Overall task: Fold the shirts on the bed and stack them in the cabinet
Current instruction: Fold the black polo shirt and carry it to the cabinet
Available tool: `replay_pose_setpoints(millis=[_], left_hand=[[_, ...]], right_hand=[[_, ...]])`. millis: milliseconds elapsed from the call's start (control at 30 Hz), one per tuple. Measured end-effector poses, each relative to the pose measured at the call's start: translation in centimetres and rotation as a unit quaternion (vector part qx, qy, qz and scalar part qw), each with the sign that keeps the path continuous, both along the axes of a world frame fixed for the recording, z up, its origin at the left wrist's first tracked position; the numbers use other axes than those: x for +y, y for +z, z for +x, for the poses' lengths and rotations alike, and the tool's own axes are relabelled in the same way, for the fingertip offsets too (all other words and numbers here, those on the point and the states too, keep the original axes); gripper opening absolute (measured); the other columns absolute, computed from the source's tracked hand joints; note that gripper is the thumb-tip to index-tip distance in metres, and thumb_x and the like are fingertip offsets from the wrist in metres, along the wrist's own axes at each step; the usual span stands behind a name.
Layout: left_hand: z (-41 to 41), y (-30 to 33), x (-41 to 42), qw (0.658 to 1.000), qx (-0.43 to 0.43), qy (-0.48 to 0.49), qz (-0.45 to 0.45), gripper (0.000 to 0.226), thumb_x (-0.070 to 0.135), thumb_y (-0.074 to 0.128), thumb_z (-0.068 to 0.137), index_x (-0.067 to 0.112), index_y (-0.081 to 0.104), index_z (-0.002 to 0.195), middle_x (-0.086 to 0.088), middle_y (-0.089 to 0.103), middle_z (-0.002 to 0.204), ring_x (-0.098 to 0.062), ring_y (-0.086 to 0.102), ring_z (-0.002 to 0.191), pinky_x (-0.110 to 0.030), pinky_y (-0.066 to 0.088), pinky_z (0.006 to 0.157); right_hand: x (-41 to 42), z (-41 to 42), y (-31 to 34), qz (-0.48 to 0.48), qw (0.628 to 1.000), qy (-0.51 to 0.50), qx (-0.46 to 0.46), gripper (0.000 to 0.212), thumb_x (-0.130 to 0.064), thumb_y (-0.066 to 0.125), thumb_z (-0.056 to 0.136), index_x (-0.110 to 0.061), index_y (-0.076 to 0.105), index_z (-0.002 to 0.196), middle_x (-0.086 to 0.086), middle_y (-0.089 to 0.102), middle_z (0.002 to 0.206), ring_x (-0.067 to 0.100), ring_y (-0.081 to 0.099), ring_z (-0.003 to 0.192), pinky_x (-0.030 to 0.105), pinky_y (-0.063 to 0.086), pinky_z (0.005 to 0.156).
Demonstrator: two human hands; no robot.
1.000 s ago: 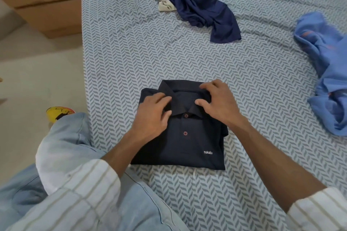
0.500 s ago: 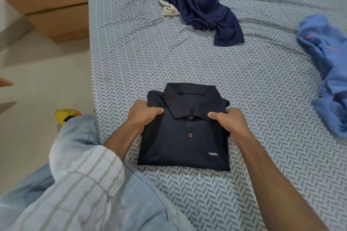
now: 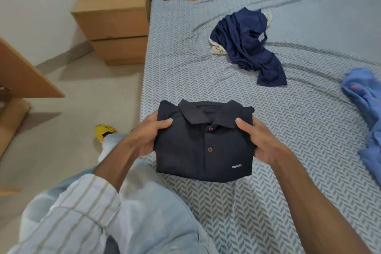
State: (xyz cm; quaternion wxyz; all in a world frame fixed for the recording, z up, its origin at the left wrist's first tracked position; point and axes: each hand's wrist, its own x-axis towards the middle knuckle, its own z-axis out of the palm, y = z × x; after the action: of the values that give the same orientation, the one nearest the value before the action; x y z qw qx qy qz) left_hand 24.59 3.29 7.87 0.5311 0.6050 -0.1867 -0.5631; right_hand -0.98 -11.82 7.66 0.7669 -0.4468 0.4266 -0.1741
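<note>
Wooden bedside drawers are standing left of the bed. Left hand and right hand are gripping the folded dark polo by its 2 sides near the bed's left edge; keeping it level should be preserving the folds. 2 unfolded shirts are lying farther right.

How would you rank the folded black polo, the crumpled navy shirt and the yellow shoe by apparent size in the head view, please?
1. Folded black polo, though it is nearest the camera.
2. Crumpled navy shirt, farther off, so its true rank is unsure.
3. Yellow shoe, partly hidden.
</note>
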Motion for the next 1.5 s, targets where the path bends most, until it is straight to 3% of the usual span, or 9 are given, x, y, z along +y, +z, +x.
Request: replay_pose_setpoints(millis=[100, 200, 300, 600, 800, 1067, 1267, 1400, 1500], left_hand=[[2.2, 2.9, 3.7, 0.999, -0.006, 0.015, -0.041, 0.060, -0.005, 0.067, 0.080, 0.014, 0.054, 0.135, -0.014, 0.067, 0.127, -0.031, 0.068, 0.108, -0.041, 0.060, 0.079], [3.6, 5.2, 7.1, 0.996, -0.019, 0.060, -0.059, 0.061, -0.003, 0.068, 0.073, 0.007, 0.056, 0.132, -0.020, 0.067, 0.123, -0.033, 0.068, 0.104, -0.041, 0.061, 0.079], [4.8, 8.1, 12.1, 0.988, -0.058, 0.129, -0.055, 0.052, 0.003, 0.069, 0.072, -0.001, 0.063, 0.123, -0.022, 0.069, 0.118, -0.034, 0.068, 0.102, -0.038, 0.060, 0.079], [6.7, 10.9, 23.4, 0.953, -0.021, 0.284, -0.101, 0.055, 0.012, 0.071, 0.073, 0.006, 0.063, 0.126, -0.020, 0.069, 0.120, -0.035, 0.067, 0.107, -0.049, 0.051, 0.098], [9.6, 10.8, 26.5, 0.926, 0.008, 0.364, -0.100, 0.057, 0.000, 0.073, 0.079, 0.005, 0.056, 0.133, -0.021, 0.068, 0.122, -0.037, 0.069, 0.104, -0.046, 0.058, 0.083], [17.5, 11.2, 28.0, 0.929, 0.008, 0.361, -0.084, 0.028, 0.004, 0.055, 0.098, 0.012, 0.063, 0.123, -0.014, 0.072, 0.117, -0.031, 0.071, 0.104, -0.046, 0.055, 0.088], [28.1, 9.8, 27.4, 0.926, 0.032, 0.368, -0.077, 0.030, 0.006, 0.056, 0.097, 0.016, 0.061, 0.125, -0.010, 0.073, 0.116, -0.028, 0.072, 0.102, -0.042, 0.057, 0.084], [34.7, 10.1, 27.3, 0.927, 0.050, 0.364, -0.070, 0.035, 0.005, 0.053, 0.098, 0.018, 0.060, 0.130, -0.010, 0.071, 0.122, -0.030, 0.069, 0.110, -0.042, 0.057, 0.088], [36.7, 12.7, 28.5, 0.925, 0.073, 0.366, -0.065, 0.035, 0.007, 0.051, 0.100, 0.018, 0.059, 0.132, -0.010, 0.070, 0.125, -0.029, 0.068, 0.113, -0.041, 0.059, 0.089]], right_hand=[[1.1, 3.1, 2.8, -0.007, 0.999, 0.033, -0.035, 0.023, -0.017, 0.055, 0.101, -0.018, 0.064, 0.122, 0.006, 0.075, 0.113, 0.021, 0.072, 0.103, 0.033, 0.061, 0.081], [2.3, 5.5, 5.0, -0.022, 0.994, 0.084, -0.062, 0.028, -0.012, 0.061, 0.096, -0.017, 0.064, 0.124, 0.008, 0.074, 0.115, 0.024, 0.072, 0.104, 0.034, 0.061, 0.078], [4.8, 8.8, 7.5, -0.052, 0.981, 0.159, -0.093, 0.043, -0.005, 0.065, 0.087, -0.013, 0.060, 0.130, 0.013, 0.071, 0.121, 0.029, 0.069, 0.109, 0.035, 0.060, 0.078], [12.9, 18.6, 12.2, -0.070, 0.950, 0.273, -0.133, 0.044, 0.005, 0.061, 0.089, -0.011, 0.058, 0.130, 0.017, 0.070, 0.120, 0.035, 0.068, 0.110, 0.038, 0.061, 0.080], [15.7, 24.4, 14.0, -0.080, 0.937, 0.314, -0.128, 0.046, 0.006, 0.064, 0.087, -0.014, 0.059, 0.128, 0.015, 0.071, 0.120, 0.034, 0.068, 0.109, 0.044, 0.058, 0.087], [16.0, 33.6, 14.5, -0.075, 0.937, 0.328, -0.096, 0.047, 0.012, 0.062, 0.086, -0.013, 0.059, 0.126, 0.015, 0.072, 0.116, 0.034, 0.070, 0.106, 0.044, 0.058, 0.084], [15.1, 43.7, 12.5, -0.071, 0.942, 0.320, -0.066, 0.047, 0.012, 0.063, 0.085, -0.012, 0.059, 0.126, 0.018, 0.071, 0.117, 0.036, 0.069, 0.107, 0.050, 0.056, 0.091], [14.8, 50.7, 12.7, -0.072, 0.940, 0.328, -0.059, 0.049, 0.009, 0.064, 0.081, -0.013, 0.060, 0.125, 0.016, 0.072, 0.115, 0.033, 0.071, 0.102, 0.041, 0.061, 0.079], [15.3, 53.6, 15.1, -0.056, 0.929, 0.361, -0.056, 0.055, 0.010, 0.063, 0.082, -0.019, 0.059, 0.128, 0.014, 0.072, 0.117, 0.034, 0.070, 0.106, 0.047, 0.059, 0.084]])
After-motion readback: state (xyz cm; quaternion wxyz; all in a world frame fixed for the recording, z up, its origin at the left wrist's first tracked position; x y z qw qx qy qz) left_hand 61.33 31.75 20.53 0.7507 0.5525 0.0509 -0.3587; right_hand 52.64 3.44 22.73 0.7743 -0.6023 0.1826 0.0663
